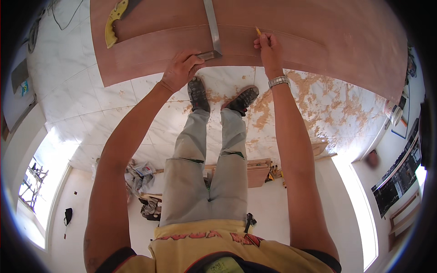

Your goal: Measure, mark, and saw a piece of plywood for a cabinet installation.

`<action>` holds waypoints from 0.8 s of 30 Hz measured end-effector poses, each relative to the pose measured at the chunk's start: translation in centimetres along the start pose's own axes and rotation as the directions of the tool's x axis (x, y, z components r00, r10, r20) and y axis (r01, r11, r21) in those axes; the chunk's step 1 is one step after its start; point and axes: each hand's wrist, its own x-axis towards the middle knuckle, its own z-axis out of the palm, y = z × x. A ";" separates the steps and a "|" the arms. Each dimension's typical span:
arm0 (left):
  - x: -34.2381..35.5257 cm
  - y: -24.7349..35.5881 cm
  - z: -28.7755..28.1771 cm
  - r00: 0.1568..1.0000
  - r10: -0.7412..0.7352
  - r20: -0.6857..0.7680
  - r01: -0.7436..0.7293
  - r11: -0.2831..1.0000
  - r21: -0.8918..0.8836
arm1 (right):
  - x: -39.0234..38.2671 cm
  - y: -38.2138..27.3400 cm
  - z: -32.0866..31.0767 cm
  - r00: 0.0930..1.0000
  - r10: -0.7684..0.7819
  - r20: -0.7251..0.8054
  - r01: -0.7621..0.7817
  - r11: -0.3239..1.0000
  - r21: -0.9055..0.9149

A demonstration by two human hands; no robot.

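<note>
From the head view, I see the left hand (pixel 183 68) with its fingers closed round the stock of a metal square (pixel 212 27), which lies across the near edge of the brown board (pixel 318 57). The right hand (pixel 270 48) pinches a pencil (pixel 258 31); I can't quite tell whether its tip touches. Good marking, I'd judge, wants the stock snug against that edge. The blade's long axis runs away from the person, leaning slightly left; the pencil points away too.

The reddish-brown board (pixel 318 50) lies flat. A square (pixel 213 28) sits at its near edge, silvery blade stretching across the board. A yellow pencil (pixel 258 31) tilts above the board's near part.
</note>
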 end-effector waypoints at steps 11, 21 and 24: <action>1.1 -2.3 1.2 0.951 0.230 0.205 -0.272 0.939 0.210 | -0.1 -0.3 -0.6 0.999 -0.031 -0.027 0.030 0.998 -0.049; 1.0 -2.6 0.4 0.917 0.290 0.274 -0.353 0.909 0.223 | 0.1 -0.5 -0.5 1.000 -0.007 -0.004 0.007 0.996 -0.094; 0.7 -2.8 0.3 0.912 0.279 0.300 -0.357 0.901 0.247 | 0.3 -0.4 -0.4 1.000 -0.002 0.009 0.002 0.999 -0.051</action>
